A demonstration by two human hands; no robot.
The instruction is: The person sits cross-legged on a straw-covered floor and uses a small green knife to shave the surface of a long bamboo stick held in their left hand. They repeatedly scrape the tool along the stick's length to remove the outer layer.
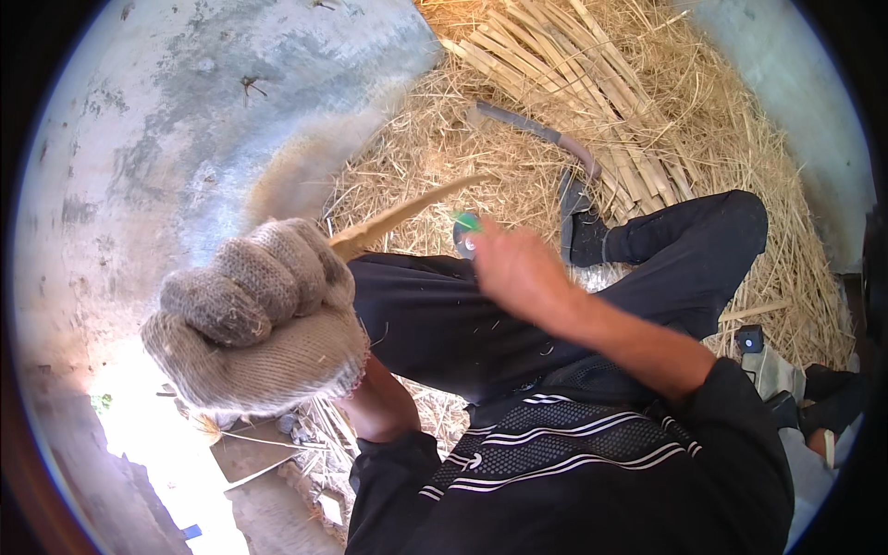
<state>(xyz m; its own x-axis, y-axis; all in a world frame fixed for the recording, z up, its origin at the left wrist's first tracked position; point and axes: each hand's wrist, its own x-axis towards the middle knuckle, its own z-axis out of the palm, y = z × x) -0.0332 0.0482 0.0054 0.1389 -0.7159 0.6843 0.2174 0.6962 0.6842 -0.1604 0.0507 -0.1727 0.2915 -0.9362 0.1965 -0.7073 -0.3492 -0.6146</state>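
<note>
My left hand [259, 324] wears a thick grey knitted glove and is closed in a fist around a split bamboo strip [407, 215]. The strip sticks out past the thumb side and tapers to a thin end up and to the right. My right hand [523, 273] is bare and slightly blurred, its fingers closed on a small tool with a green part [467, 221]. That tool is just below the strip's far end; whether they touch, I cannot tell. The tool's blade and exact kind are not clear.
A curved knife [536, 127] with a brown handle lies on the straw [407, 148], beside a pile of bamboo strips [592, 83]. A grey wall [213, 111] rises at the left. My bent leg [684, 236] crosses the middle. A small black box [749, 339] is at right.
</note>
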